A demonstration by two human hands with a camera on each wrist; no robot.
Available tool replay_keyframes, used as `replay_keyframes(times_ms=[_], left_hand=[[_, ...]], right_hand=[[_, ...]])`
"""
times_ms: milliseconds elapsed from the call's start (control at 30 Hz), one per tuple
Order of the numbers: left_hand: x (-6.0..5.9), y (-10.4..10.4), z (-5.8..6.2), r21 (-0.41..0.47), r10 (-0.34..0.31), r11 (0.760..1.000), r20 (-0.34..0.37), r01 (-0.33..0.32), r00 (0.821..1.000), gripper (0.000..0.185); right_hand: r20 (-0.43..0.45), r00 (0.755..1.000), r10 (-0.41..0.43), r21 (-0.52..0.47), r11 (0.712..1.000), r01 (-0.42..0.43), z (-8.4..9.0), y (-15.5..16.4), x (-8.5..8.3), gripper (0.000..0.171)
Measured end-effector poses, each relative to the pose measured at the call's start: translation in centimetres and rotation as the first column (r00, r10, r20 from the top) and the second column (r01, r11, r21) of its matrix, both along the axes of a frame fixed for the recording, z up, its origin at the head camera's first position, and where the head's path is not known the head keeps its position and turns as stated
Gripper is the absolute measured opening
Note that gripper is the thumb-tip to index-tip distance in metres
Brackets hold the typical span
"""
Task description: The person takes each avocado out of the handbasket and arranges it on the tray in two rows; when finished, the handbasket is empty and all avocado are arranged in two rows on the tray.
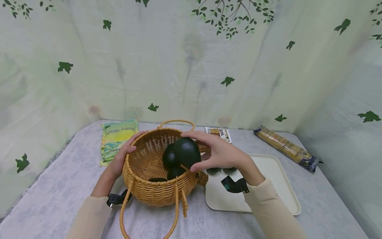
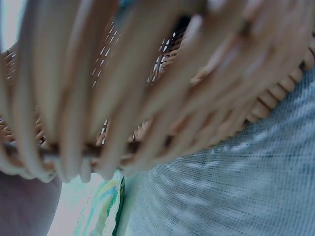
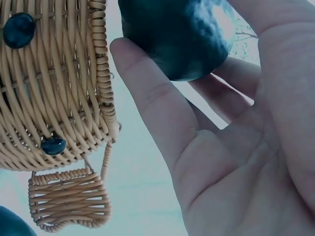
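A round wicker basket (image 1: pixel 149 192) stands on the table with several dark green avocados (image 1: pixel 170 157) inside. My right hand (image 1: pixel 219 152) grips one dark avocado (image 1: pixel 188 151) over the basket's right rim; in the right wrist view the same avocado (image 3: pixel 177 34) sits between thumb and fingers beside the basket wall (image 3: pixel 49 93). My left hand (image 1: pixel 123 156) holds the basket's left rim, fingers curled over it. The left wrist view shows only blurred wicker (image 2: pixel 123 98) close up.
A cream tray (image 1: pixel 280 186) lies right of the basket with two dark avocados (image 1: pixel 221 171) on it. A green-yellow packet (image 1: pixel 116 139) lies at back left, a small card (image 1: pixel 219 133) behind the basket, a long noodle packet (image 1: pixel 286 149) at back right. Basket handles (image 1: pixel 125 215) hang forward.
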State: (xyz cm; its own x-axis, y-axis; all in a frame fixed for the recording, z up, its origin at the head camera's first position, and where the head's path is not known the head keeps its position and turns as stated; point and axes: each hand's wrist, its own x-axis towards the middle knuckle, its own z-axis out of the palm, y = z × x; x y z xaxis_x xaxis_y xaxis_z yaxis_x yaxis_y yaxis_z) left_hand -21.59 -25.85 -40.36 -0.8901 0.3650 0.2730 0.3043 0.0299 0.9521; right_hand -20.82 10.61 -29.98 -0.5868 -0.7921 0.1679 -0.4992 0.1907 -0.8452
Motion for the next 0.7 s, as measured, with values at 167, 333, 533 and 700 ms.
replay_keyframes(times_ms=[167, 333, 533, 700], left_hand=[[0.0, 0.0, 0.1, 0.015, -0.008, 1.0, -0.001, 0.008, 1.0, 0.059], [0.1, 0.1, 0.2, 0.019, -0.012, 1.0, 0.001, 0.012, 1.0, 0.058], [0.0, 0.1, 0.2, 0.015, -0.009, 1.0, 0.008, 0.008, 1.0, 0.058], [0.0, 0.2, 0.2, 0.009, 0.001, 1.0, 0.008, -0.001, 1.0, 0.059]], right_hand=[[-0.019, 1.0, -0.018, -0.021, 1.0, 0.017, -0.5, 0.6, 0.4, 0.087], [-0.048, 0.997, -0.058, -0.029, 0.998, 0.056, -1.1, 1.0, 0.9, 0.086], [-0.103, 0.988, -0.118, -0.034, 0.993, 0.115, -1.6, 1.3, 1.6, 0.085], [-0.169, 0.974, -0.152, -0.05, 0.988, 0.145, -2.1, 1.3, 2.2, 0.088]])
